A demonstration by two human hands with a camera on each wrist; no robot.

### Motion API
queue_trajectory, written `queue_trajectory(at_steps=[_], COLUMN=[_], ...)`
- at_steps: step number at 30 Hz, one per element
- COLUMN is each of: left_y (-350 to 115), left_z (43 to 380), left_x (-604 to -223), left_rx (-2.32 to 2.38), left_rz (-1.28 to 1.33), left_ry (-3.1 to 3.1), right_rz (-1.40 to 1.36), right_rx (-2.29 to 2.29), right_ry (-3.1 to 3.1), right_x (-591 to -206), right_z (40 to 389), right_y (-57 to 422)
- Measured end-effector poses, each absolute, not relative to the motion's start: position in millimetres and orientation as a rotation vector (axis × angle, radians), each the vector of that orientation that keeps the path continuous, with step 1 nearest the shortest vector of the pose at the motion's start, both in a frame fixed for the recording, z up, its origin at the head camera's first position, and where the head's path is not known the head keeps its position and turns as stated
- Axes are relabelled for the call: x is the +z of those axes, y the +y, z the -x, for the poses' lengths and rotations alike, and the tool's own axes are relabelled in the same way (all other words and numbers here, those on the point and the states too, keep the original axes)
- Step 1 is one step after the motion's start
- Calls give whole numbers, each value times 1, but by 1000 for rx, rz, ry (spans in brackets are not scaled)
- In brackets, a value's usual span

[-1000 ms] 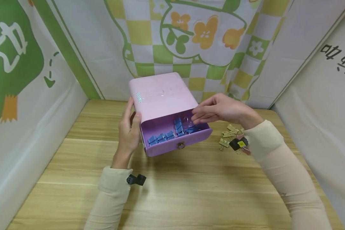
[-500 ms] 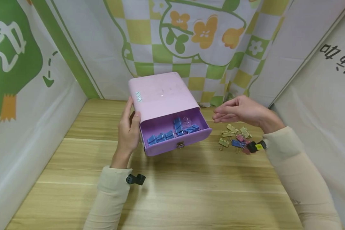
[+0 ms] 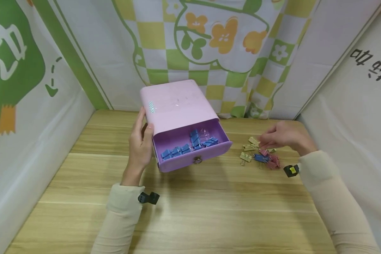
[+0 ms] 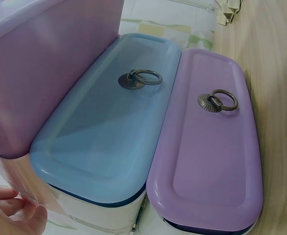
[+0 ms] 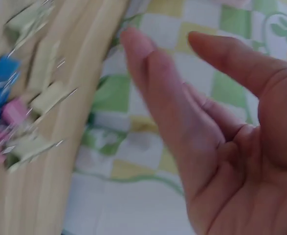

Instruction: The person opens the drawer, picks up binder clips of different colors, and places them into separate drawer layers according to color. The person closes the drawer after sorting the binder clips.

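A wood-grain table [image 3: 206, 211] stands before a printed curtain [image 3: 222, 46], with white side panels; the lettered right-hand panel is cut off by the frame edge. Your left hand [image 3: 140, 148] rests against the left side of the pink cabinet [image 3: 179, 102], thumb at the front corner. It bears on the wall with its thumb and fingers apart. In the head view, some of its fingers are hidden behind the thumb; in the left wrist view, the hand is cut off at the lower left corner, but its fingertips meet the cabinet side. That view also shows what the head view hides: a blue drawer [image 4: 104, 132] and a purple drawer [image 4: 211, 161], both closed, each with a ring pull.

The top drawer [image 3: 181, 163] is pulled out and holds blue binder clips [image 3: 195, 139]; its rear interior is concealed beneath the cabinet top. To its right, yellow clips [image 3: 246, 157], a blue clip [image 3: 261, 158] and pink clips [image 3: 274, 162] lie on the table. Your right hand [image 3: 284, 135] is over this pile, masking part of it. The right wrist view, blurred, shows your thumb and fingers apart; you cannot tell whether they touch a clip.
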State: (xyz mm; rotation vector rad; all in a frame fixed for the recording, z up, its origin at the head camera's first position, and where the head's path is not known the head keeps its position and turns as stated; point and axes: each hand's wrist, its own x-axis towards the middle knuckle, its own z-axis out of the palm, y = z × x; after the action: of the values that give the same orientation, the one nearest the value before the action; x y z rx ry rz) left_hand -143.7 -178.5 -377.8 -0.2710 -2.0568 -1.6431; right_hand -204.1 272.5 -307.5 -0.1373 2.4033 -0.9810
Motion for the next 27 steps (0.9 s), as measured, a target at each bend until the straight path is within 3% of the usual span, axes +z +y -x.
queue_trajectory(at_steps=[13, 27], left_y=[-179, -179], left_z=[143, 143], left_x=[-378, -379], left_rx=[-1633, -1645], left_rz=[284, 285], left_ry=[-2041, -2044], right_rz=[102, 43], right_rx=[-393, -422], right_ry=[2605, 2566], right_x=[-349, -355], right_z=[203, 205], right_y=[273, 251])
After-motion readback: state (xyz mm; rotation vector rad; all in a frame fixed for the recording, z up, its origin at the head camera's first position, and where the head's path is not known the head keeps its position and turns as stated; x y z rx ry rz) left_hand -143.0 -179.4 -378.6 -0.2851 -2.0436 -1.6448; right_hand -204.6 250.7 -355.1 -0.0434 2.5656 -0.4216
